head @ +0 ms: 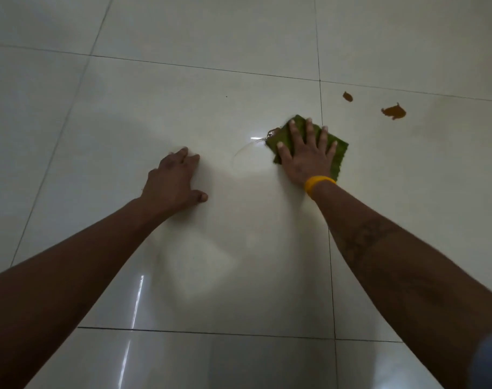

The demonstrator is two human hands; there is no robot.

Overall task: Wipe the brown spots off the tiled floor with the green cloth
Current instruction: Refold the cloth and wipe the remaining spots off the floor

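While our left hand (174,179) rests flat on the tiled floor (99,136) with its fingers loosely bent and nothing under it, our right hand (306,153) lies spread wide on top of the green cloth (339,153), pressing it to the tile just left of a grout line. A yellow band (317,184) circles that wrist. A thin wet streak (246,148) curves off the cloth's left edge. Beyond the line, further right, two brown spots (394,111) sit apart from the cloth.
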